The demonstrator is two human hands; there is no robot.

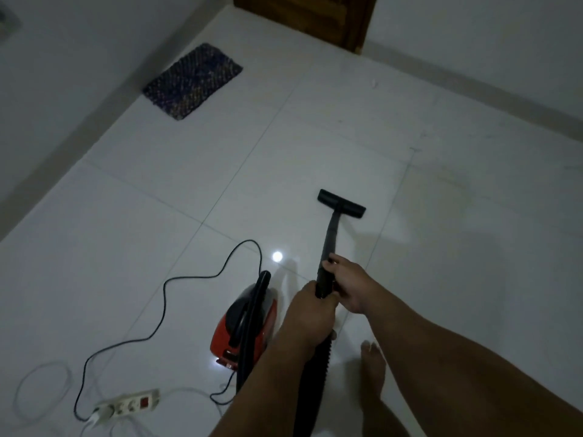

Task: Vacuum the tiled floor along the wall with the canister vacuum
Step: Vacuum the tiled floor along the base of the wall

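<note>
1. Both hands grip the black vacuum wand (328,244): the left hand (310,310) is wrapped closed around its lower end, where the ribbed hose (315,373) joins, and the right hand (348,287) is closed around it just above, thumb on top. Two hands likely give steadier steering.
2. Far left, a white power strip (127,405) lies on the tiled floor (189,184) with a plug in it. A black cord (164,298) snakes from it in loose curves towards the vacuum, slack enough to let the machine follow.
3. Up along the left wall (63,74), a dark woven mat (192,80) lies against the baseboard.
4. Left of the hands, the red and black canister vacuum (244,323) sits on the floor, close by the person.
5. Centre, the wand slopes away from the hands to the flat black floor head (341,204), which rests on the tiles in open floor, well apart from either wall. The wall edges seem not yet reached.
6. Right of the hose, a bare foot (373,361) stands on the tiles.
7. Farther right, the other wall (473,33) runs back to a wooden door (309,20).
</note>
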